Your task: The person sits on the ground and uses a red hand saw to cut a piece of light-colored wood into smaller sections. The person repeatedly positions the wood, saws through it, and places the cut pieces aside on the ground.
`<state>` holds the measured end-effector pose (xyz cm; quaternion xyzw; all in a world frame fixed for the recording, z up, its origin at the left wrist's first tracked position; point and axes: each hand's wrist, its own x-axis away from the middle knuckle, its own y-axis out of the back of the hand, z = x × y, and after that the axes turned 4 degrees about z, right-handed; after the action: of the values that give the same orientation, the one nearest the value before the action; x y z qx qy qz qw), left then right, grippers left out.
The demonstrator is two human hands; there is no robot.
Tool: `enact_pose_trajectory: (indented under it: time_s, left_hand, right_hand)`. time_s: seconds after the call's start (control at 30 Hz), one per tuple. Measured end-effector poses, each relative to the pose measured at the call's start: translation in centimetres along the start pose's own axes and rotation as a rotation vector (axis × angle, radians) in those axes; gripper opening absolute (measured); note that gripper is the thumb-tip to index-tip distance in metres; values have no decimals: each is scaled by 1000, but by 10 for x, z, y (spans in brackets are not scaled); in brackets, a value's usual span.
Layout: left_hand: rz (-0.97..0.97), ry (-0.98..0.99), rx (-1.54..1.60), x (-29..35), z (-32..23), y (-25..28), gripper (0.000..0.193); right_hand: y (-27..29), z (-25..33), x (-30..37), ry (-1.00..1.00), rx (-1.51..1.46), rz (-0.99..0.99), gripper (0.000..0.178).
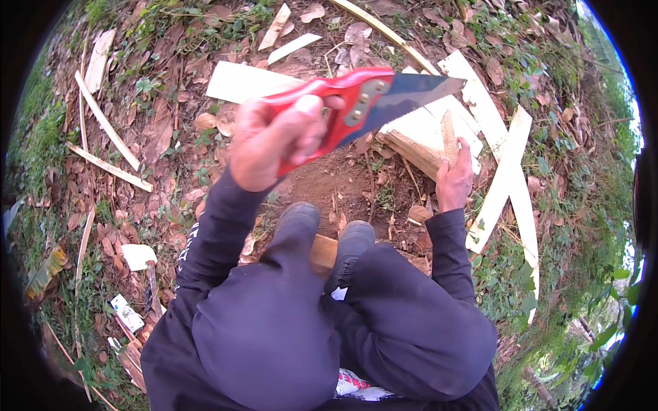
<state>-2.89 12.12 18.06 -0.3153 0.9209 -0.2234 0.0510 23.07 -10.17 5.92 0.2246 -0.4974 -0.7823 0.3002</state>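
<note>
Saw: raised above the ground, red handle toward the person, dark blade pointing away to the right of the grip, its tip over the pale boards.
Left hand: fingers wrapped tight round the red handle, thumb on top; the blade runs out from the grip to the upper right.
Right hand: closed on the near end of a stake, below and right of the saw's tip.
Stake: short split piece of wood, standing nearly upright out of the right hand's grip, pointed end up, just under the blade.
Log: rough chunk lying just left of the right hand, touching the stake's base as far as can be seen.
Boards: pale flat strips on the ground beyond and right of the right hand, crossing one another.
Boots: two dark toes below both grips, on bare soil.
Ground: dry leaves, weeds and thin offcuts left of the left hand.
</note>
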Motion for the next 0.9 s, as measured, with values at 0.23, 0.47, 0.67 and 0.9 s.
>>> enact_pose_trajectory:
  time_s: [0.23, 0.47, 0.67, 0.9]
  left_hand:
    - [-232, -327, -645, -10, 13, 83, 30]
    - [-83, 109, -1545, -8, 145, 126, 44]
    - [56, 210, -1599, 30, 225, 157, 43]
    - [51, 313, -1660, 32, 231, 162, 42]
  right_hand:
    - [37, -30, 19, -143, -700, 36, 53]
    - [71, 22, 29, 38, -518, -5, 50]
    - [81, 44, 32, 71, -370, 34, 51]
    - [75, 57, 29, 95, -246, 146, 50]
